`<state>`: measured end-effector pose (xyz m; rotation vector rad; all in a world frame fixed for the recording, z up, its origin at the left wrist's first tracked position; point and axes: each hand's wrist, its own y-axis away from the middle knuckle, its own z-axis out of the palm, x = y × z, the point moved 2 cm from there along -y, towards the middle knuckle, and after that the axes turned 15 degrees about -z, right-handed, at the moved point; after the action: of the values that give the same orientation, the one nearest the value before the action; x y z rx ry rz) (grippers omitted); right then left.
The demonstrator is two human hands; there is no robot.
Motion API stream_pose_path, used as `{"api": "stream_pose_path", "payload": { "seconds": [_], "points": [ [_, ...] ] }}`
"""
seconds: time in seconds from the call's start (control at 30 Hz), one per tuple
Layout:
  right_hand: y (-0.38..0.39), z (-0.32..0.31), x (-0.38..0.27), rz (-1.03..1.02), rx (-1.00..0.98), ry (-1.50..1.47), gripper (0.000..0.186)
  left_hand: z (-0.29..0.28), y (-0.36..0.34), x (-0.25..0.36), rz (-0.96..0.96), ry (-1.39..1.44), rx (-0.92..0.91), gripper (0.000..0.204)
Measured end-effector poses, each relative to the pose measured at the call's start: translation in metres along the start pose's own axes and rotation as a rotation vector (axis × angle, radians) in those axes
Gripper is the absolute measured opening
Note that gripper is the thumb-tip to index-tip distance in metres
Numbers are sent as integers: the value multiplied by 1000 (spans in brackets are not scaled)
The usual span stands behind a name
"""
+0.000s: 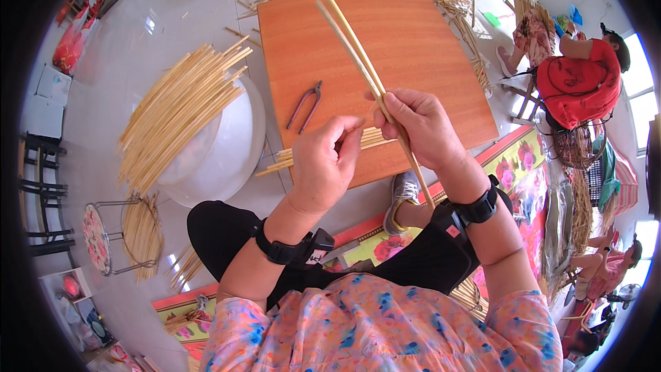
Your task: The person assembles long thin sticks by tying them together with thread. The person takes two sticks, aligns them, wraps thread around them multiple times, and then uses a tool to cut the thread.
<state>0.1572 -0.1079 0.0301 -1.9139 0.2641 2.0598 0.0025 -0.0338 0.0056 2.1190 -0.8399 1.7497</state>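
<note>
Right hand (425,121): pinching pale sticks (351,38) | Left hand (323,155): curled closed

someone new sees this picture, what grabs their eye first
Probably the long pale sticks in the right hand, slanting up across the orange-brown table. Next, the large bundle of straw-coloured sticks lying across a round white surface left of the table, then the seated person in red at upper right.
</note>
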Motion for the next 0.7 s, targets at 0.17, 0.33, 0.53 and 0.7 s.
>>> {"api": "stream_pose_path", "payload": {
  "seconds": [0.17, 0.33, 0.53, 0.7],
  "points": [
    [1, 0, -1, -11, -7, 13, 34, -1, 0, -1, 2, -19, -11, 10],
    [1, 2, -2, -13, 5, 96, 33, -2, -1, 0, 2, -53, -32, 10],
    [3, 2, -5, -36, -14, 166, 33, -3, -1, 1, -76, -28, -70, 8],
    [3, 4, -3, -92, -15, 212, 30, -5, 2, 6, -200, 92, -119, 6]
  ]
}}
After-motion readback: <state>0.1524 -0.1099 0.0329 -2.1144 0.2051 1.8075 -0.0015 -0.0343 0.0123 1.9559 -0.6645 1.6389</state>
